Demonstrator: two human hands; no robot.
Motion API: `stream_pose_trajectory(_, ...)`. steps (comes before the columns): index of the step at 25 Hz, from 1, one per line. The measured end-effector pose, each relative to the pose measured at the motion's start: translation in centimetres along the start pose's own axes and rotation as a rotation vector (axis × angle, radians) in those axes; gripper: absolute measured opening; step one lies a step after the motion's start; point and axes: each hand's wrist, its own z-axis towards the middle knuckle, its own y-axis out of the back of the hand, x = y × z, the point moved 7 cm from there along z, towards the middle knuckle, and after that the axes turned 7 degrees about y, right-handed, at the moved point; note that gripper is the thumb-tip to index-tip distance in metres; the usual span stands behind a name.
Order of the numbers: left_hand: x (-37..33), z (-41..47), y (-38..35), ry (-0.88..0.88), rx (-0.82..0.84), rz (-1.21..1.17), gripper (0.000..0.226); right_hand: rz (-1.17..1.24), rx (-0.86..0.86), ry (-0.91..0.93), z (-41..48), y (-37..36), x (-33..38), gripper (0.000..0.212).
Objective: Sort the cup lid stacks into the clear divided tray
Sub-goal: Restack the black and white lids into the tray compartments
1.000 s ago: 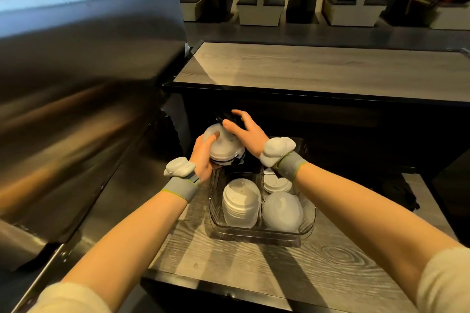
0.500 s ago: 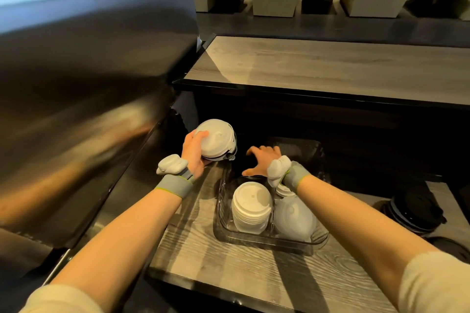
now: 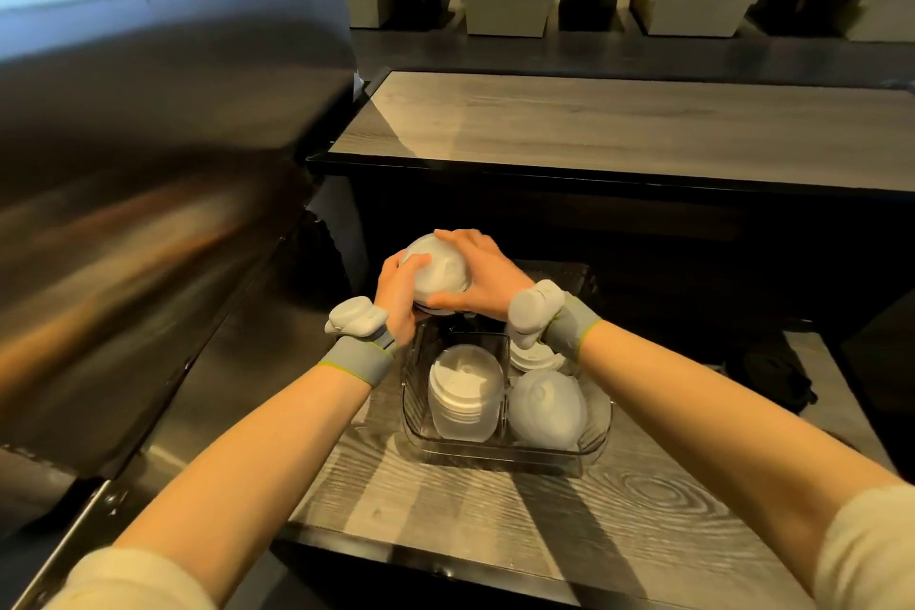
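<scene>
Two hands clasped a white dome-lid stack (image 3: 438,270) just above the back of the clear divided tray (image 3: 505,453), which sat on a wood-grain counter (image 3: 445,525). The left hand (image 3: 396,295) curled round the stack's left side w/ thumb on the dome. The right hand (image 3: 487,280) lay over the top and right side, thumb hooked near the lower rim. Both gripped it.

The stack was held dome-up, its long axis near upright but tipped a little toward the camera. The coming move likely turned on one relation: the rear-left cell (image 3: 448,337) lay below the stack and slightly nearer the person, on the left hand's side, so a short drop should seat it. That cell looked dark and was partly hidden by the hands (contents hard to tell).

Three other cells were taken: a flat-lid stack (image 3: 463,391) front left, a second dome stack (image 3: 544,404) front right, and a small flat-lid pile (image 3: 537,359) rear right, under the right wrist.

Room was prob. tight. The ctr divider (image 3: 506,362) and the tray walls hemmed the slot, a raised bar counter (image 3: 619,129) stood close behind, and a steel appliance wall (image 3: 148,213) ran along the left. Fingers near the rim would need to clear the walls going in.
</scene>
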Motion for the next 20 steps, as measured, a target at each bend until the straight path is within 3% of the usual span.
stream_pose_trajectory(4,1.6,-0.4,-2.0,0.091,0.149,-0.124,0.067,0.189,-0.198,-0.121,-1.6,1.4,-0.8,0.076)
stream_pose_trajectory(6,2.1,-0.9,-2.8,0.101,0.167,-0.139,0.073,0.244,-0.254,-0.15,-2.5,2.1,-1.4,0.072)
stream_pose_trajectory(11,2.2,-2.1,-4.6,0.026,0.153,-0.018,0.043,0.504,-0.321,-0.188,-4.4,2.9,-2.5,0.061)
stream_pose_trajectory(13,2.4,-2.1,-4.6,0.01,0.098,0.022,0.043,0.569,-0.343,-0.183,-5.4,3.6,-3.1,0.056)
stream_pose_trajectory(16,2.2,-1.5,-4.0,-0.057,0.044,0.081,0.044,0.449,-0.306,-0.223,-7.7,4.5,-5.1,0.049)
stream_pose_trajectory(20,2.1,-0.2,-2.6,-0.051,-0.057,0.077,0.048,0.171,-0.084,-0.365,-12.1,3.3,-8.2,0.048)
